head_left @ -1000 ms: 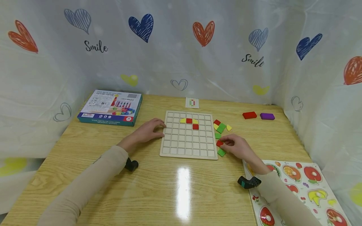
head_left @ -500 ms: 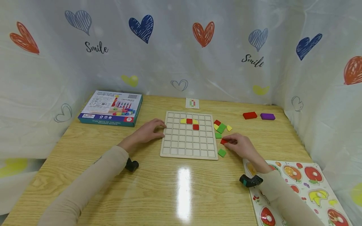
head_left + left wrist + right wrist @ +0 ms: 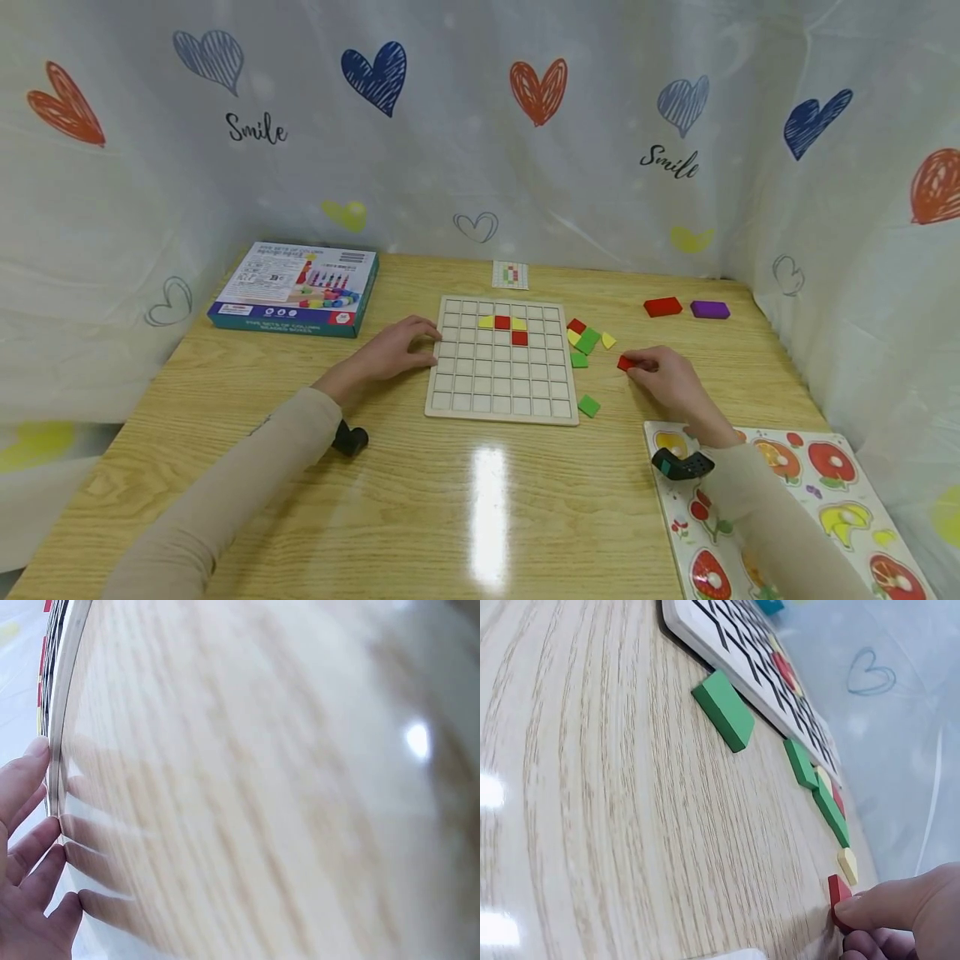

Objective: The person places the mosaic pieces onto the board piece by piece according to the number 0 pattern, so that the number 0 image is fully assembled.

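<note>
Red, square and wooden, the small tile (image 3: 625, 362) was pinched at the fingertips of the right hand (image 3: 667, 385), on the light wooden table (image 3: 480, 500) to the right of the white wooden grid board (image 3: 501, 360). In the right wrist view the same red tile (image 3: 838, 901) stood on the tabletop with a fingertip (image 3: 870, 909) pressed against its edge, thumb and fingers closed about it. The left hand (image 3: 390, 350) lay flat at the left edge of the grid board, fingers straight and relaxed, their tips touching the board's rim; the left wrist view showed those fingers (image 3: 30, 847) against the board edge, gripping nothing.

On the board, two red square tiles (image 3: 510, 329) and two yellow triangular tiles (image 3: 486, 320) occupied cells near its far edge. A loose cluster of green, yellow and red tiles (image 3: 585, 340) lay just beside the board's right edge, left of the held tile. A single green square tile (image 3: 588, 406) rested near the board's near right corner.

Farther right lay a red rectangular block (image 3: 662, 307) and a purple rectangular block (image 3: 709, 310), side by side. A small pattern card (image 3: 510, 274) lay beyond the board, a blue toy box (image 3: 296, 287) at far left, and a fruit puzzle board (image 3: 795, 508) at near right.
</note>
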